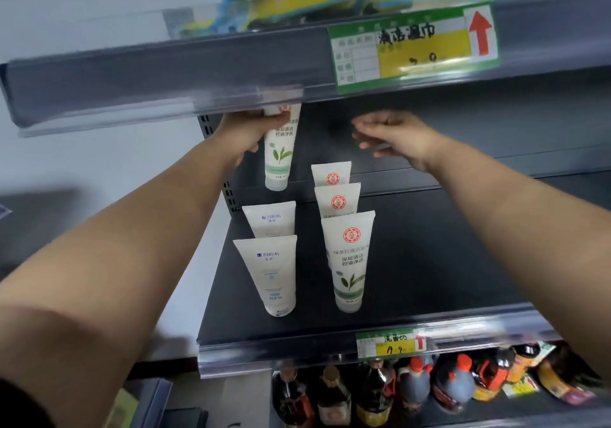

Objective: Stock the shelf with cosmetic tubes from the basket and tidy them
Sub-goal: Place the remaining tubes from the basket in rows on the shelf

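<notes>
Head view, left hand [246, 132] gripping green-leaf tube [279, 150], right hand [393, 138] empty, fingers spread

Matt dark grey metal shelf [429, 262]; smooth white plastic tubes [269, 275] with satin sheen; glossy clear plastic price strip [231, 358] at six o'clock.

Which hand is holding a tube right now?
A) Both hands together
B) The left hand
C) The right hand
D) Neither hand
B: the left hand has its grip round the top of a green-leaf tube, held near the back of the shelf, while the right hand hangs beside it with loose fingers and holds nothing.
</notes>
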